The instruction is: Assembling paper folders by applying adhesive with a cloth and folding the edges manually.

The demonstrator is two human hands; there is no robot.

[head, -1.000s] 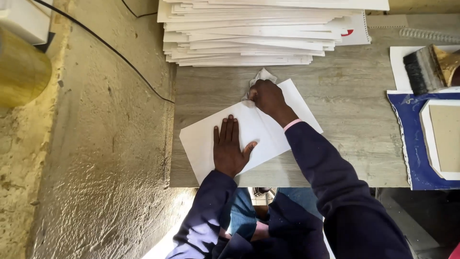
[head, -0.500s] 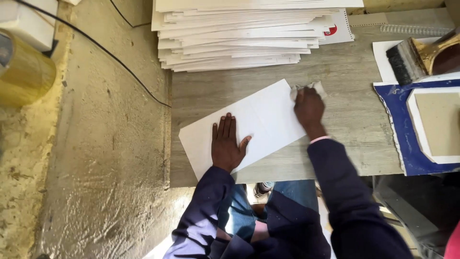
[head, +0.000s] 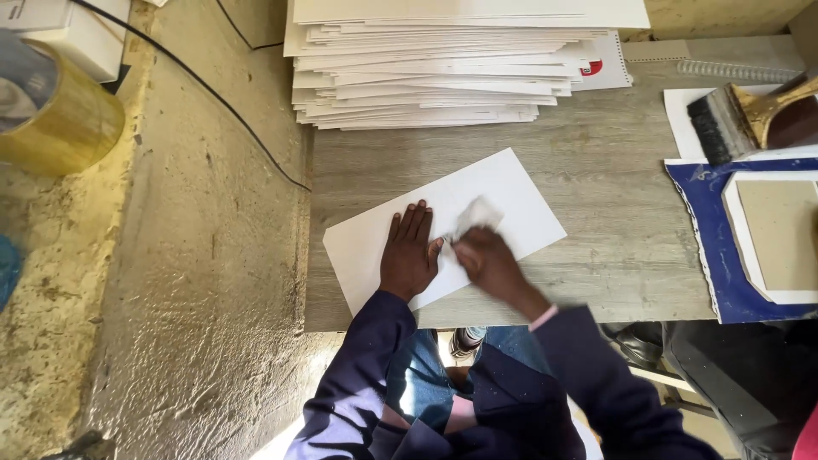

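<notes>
The sheet, white and tilted, lies flat on the wooden bench, near its front edge and just in front of the stack of white boards at the back. The left hand rests on the sheet's near left part, palm down, fingers spread and pointing toward the stack, so its grip is fully open and clasps nothing. The right hand is just right of the left hand, blurred, its grip closed on a small white cloth pressed against the sheet's middle. To the right of the sheet, well apart, a blue cover holds a grey board, and a brush lies behind it. Left of the sheet, beyond the bench edge, a black cable crosses the rough floor and a yellow tape roll sits well apart. Dark blue sleeves cover both arms.
</notes>
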